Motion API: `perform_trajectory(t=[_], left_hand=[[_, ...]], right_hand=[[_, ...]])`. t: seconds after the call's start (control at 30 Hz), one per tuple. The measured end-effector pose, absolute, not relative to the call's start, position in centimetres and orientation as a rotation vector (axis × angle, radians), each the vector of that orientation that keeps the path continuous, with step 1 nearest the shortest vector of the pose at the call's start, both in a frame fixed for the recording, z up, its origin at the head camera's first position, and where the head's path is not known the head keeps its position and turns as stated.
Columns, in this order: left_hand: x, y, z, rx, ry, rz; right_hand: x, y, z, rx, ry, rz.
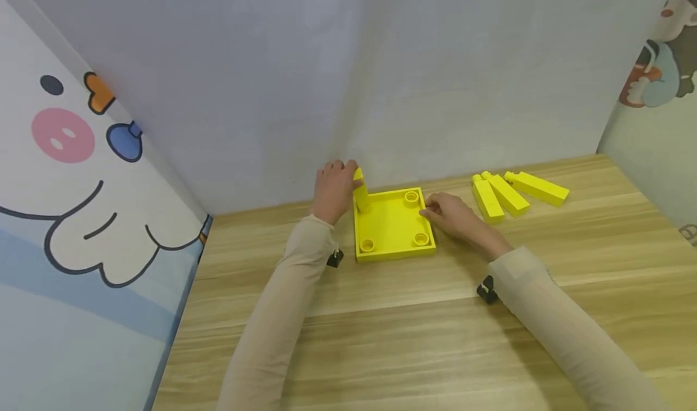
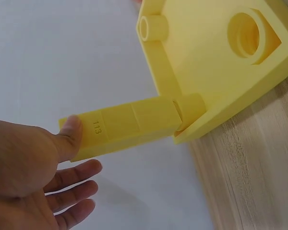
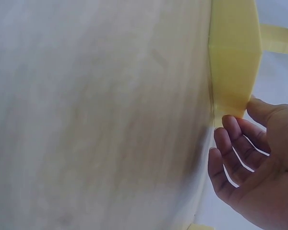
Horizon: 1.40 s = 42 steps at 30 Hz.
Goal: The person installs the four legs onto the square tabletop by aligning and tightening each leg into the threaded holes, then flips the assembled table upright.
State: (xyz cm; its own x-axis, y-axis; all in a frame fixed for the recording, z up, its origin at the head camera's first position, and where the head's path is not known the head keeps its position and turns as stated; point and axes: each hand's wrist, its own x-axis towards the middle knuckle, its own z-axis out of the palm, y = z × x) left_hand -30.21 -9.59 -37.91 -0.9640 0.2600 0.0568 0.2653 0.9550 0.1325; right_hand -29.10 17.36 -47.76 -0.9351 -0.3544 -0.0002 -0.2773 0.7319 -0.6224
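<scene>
A yellow square toy tabletop (image 1: 389, 220) lies with its raised rim and round corner sockets facing up. In its back left socket stands a yellow leg (image 2: 129, 123), upright, with embossed digits near its top. My left hand (image 1: 333, 190) holds the leg's top end between thumb and index finger; the left wrist view shows the other fingers (image 2: 74, 196) loosely bent beside it. At the right side of the tabletop, my right hand (image 1: 454, 217) pinches the rim. Its thumb (image 3: 260, 110) lies over the edge and the index fingertip is against the outer wall.
Three more yellow legs (image 1: 488, 200) lie on the wooden table (image 1: 381, 338) to the right, knobbed ends toward the back. A grey-white wall (image 1: 272, 96) rises behind the table. At the left stands a panel with cartoon drawings (image 1: 71, 205).
</scene>
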Motion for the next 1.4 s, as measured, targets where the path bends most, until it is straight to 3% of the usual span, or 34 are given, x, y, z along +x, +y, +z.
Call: perform_trajectory(t=[0.73,1.4], left_hand=[[-29.8,-10.4,-38.4,-0.473,-3.028,-0.372],[-29.5,-8.2,-39.6,-0.050,-2.890,-0.609]], right_hand=[[-28.8,17.1,-47.3,-0.508,2.802,-0.983],[-29.2,17.2,-47.5,-0.502,2.795,-0.980]])
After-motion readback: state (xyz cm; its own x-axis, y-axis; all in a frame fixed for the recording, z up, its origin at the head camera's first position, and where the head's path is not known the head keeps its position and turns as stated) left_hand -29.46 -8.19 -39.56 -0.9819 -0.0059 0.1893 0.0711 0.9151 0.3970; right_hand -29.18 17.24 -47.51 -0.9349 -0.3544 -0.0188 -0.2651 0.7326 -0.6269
